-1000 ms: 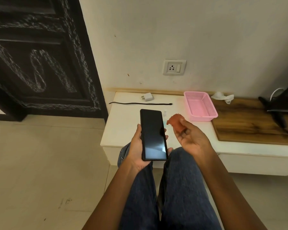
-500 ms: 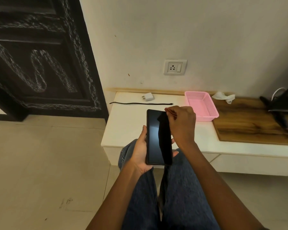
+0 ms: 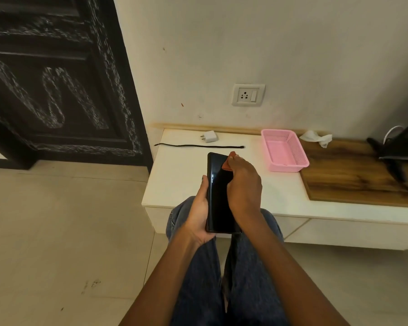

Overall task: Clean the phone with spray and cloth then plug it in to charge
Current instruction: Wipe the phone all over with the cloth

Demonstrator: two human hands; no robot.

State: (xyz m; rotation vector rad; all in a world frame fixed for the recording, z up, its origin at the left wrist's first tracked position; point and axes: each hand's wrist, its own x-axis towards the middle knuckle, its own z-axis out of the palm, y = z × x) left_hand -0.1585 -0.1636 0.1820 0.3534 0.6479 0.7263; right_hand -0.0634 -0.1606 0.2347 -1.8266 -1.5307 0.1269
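So the phone (image 3: 218, 194) sits mid-frame over the lap, long axis running up-down in the picture, top end toward the wall. Left hand (image 3: 198, 212) grips its lower left edge. Right hand (image 3: 243, 184) is on top, clenching the cloth (image 3: 229, 162) against the upper right corner, so the wipe probably runs down toward the body. Cable (image 3: 198, 146) and charger (image 3: 209, 136) lie on the surface just above.

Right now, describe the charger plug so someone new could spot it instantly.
Find the wall socket above the white counter. Just below it and to the left, near the counter's back edge, lies the charger plug. It's the small white cube with pins, just behind the straight black cable.
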